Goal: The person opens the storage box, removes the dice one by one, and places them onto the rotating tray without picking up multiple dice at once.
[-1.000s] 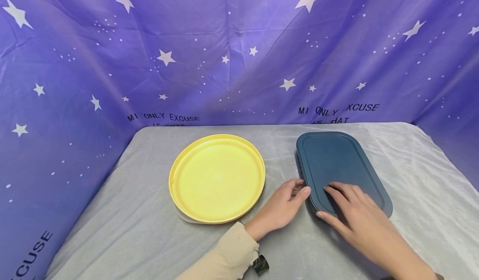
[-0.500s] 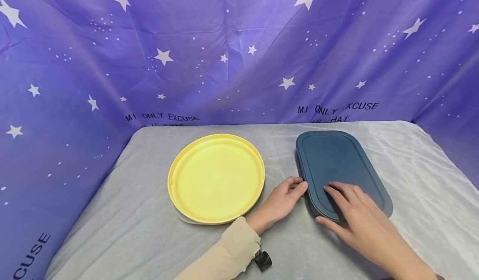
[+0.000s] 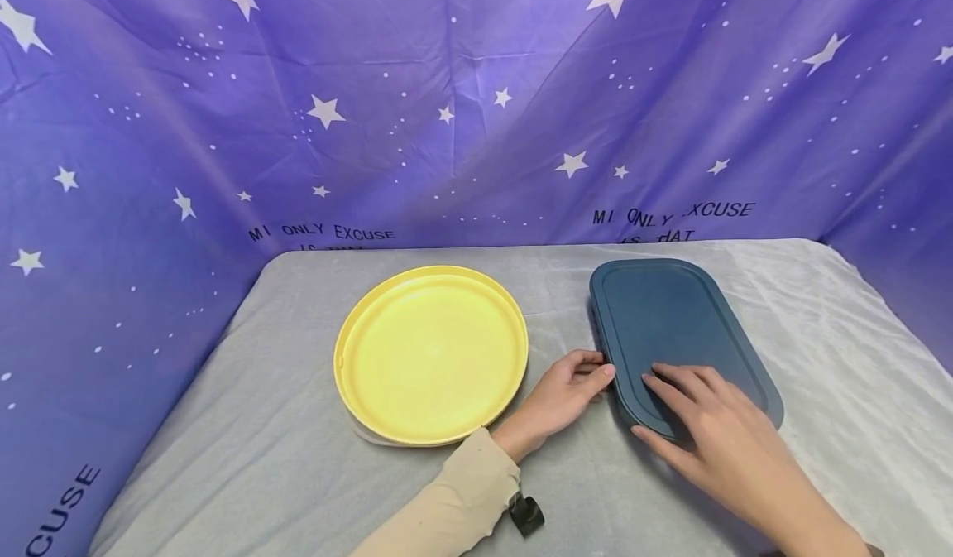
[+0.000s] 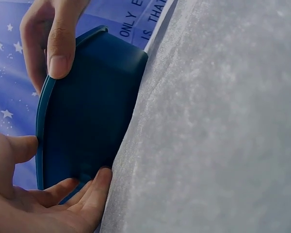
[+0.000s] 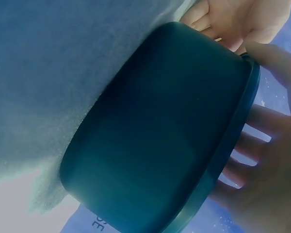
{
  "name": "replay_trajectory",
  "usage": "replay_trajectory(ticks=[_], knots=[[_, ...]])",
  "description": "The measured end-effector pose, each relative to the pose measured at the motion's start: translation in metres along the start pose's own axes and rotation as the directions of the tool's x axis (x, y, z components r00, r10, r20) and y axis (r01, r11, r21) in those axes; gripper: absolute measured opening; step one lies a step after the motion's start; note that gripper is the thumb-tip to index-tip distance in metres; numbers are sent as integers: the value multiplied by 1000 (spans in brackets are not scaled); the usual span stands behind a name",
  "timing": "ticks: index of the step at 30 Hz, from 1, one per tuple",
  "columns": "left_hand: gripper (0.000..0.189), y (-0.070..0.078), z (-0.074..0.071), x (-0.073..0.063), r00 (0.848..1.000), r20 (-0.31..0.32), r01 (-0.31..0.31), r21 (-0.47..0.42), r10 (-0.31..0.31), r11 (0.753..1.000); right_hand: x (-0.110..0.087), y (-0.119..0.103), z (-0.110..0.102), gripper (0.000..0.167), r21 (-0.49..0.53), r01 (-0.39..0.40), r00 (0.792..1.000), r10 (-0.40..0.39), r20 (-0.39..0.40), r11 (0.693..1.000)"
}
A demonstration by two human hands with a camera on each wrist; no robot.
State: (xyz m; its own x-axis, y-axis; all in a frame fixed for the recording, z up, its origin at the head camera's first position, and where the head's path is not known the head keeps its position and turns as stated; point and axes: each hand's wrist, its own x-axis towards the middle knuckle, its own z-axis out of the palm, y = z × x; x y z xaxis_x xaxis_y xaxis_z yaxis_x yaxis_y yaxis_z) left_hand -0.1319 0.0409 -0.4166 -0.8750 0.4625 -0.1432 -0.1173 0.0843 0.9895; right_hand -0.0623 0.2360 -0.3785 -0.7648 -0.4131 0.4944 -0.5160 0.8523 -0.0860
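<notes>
Both grips look relaxed, fingers enclosing nothing: the right grip (image 3: 725, 437) lies across the near end of a dark-blue, rounded-rectangular, plastic-looking lidded box (image 3: 670, 317), thumb at its near edge; the left grip (image 3: 560, 396) touches the box's left long side. From the right grip, the long axis runs forward and slightly left. Left of the left grip lies a yellow, round, raised-rim disc (image 3: 432, 350).
</notes>
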Motion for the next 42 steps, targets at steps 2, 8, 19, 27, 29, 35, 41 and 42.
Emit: replay_trajectory(ticks=[2, 8, 19, 27, 29, 35, 41, 42], knots=[[44, 0, 0, 0, 1000, 1, -1, -1, 1, 1000, 0, 0, 0, 61, -1, 7, 1000, -7, -19, 1000], [43, 0, 0, 1, 1000, -2, -4, -2, 4, 1000, 1, 0, 1, 66, -21, 21, 996, -23, -84, 1000], [45, -3, -2, 1, 1000, 2, 2, -6, -2, 1000, 3, -1, 3, 71, -60, 39, 987, -47, -154, 997], [45, -4, -1, 2, 1000, 4, 10, -2, -10, 1000, 2, -1, 3, 67, -43, 46, 982, -53, -182, 998], [45, -4, -1, 2, 1000, 10, 12, -3, -12, 1000, 2, -2, 2, 65, -36, 52, 980, -58, -193, 998], [44, -4, 0, 4, 1000, 20, 11, -13, -11, 1000, -1, -1, 2, 65, -34, 36, 987, -41, -158, 999], [44, -4, -2, 4, 1000, 20, 17, -22, -17, 1000, 0, -4, 4, 66, -26, 17, 988, -21, -154, 1000], [44, -4, -3, 4, 1000, 20, 18, -22, -18, 1000, 0, -5, 5, 66, -26, 15, 987, -19, -159, 1000]])
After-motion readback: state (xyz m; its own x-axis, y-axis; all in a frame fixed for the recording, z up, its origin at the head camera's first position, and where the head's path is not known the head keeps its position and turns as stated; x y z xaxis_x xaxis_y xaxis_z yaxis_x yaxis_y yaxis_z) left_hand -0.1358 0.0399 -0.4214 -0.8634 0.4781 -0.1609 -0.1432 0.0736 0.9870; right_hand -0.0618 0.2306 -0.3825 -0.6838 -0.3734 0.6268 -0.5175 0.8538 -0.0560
